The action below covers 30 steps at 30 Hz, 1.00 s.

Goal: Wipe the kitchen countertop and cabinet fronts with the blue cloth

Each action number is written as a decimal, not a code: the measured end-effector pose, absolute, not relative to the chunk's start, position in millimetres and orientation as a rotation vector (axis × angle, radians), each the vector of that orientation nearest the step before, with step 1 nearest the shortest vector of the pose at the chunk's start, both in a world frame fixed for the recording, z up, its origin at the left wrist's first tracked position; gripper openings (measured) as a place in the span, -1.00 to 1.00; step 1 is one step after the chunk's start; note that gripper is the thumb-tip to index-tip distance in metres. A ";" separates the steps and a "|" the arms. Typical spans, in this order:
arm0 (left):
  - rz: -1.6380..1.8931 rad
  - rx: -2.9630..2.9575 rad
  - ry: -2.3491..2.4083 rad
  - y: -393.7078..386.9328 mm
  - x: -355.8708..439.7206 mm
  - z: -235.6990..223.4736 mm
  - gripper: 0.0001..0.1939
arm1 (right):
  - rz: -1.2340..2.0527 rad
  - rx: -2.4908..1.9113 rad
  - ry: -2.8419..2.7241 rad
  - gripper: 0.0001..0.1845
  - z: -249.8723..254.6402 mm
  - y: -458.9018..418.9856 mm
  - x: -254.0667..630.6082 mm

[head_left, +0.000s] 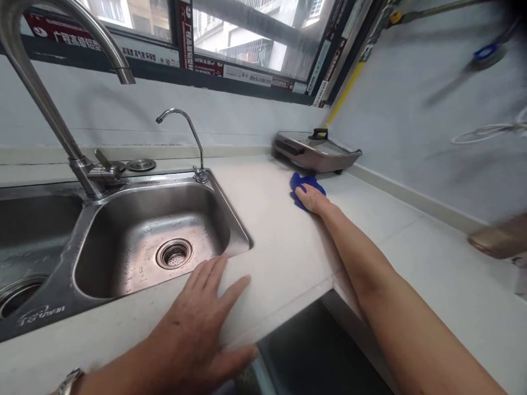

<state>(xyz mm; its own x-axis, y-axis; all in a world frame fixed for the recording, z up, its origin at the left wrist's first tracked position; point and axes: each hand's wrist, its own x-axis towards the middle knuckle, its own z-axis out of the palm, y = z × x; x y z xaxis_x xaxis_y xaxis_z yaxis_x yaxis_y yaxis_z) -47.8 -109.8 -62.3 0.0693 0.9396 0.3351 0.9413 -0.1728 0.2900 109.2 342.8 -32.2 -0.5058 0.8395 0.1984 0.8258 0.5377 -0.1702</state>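
My right hand [311, 198] reaches far across the white countertop [267, 219] and presses a crumpled blue cloth [299, 180] onto it, just in front of an electric pan. Part of the cloth is hidden under the palm. At the front rim of the steel sink [228, 253], my left hand [201, 323] is spread with nothing in it. Its fingertips reach the sink's near edge; whether they press on the counter I cannot tell. A metal watch band shows on the left wrist.
The electric pan [317, 152] with a glass lid stands in the corner. A large faucet [37, 93] and a thin tap [191, 129] rise behind the sink. A dark opening [317, 351] lies below the counter's front edge. A brownish object [500, 237] is at right.
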 end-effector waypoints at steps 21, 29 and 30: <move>-0.808 -2.068 -2.297 -79.8 -78.6 2.8 -0.46 | 0.287 -1.390 -2.476 -0.26 -50.6 184.7 261.0; -0.739 -2.212 -2.225 -75.2 -58.0 -8.5 -0.69 | 0.348 -1.015 -2.727 -0.27 -47.2 151.0 180.8; -0.726 -2.232 -2.223 -74.9 -57.4 -9.4 -0.70 | 0.345 -0.968 -2.751 -0.28 -46.1 148.1 164.3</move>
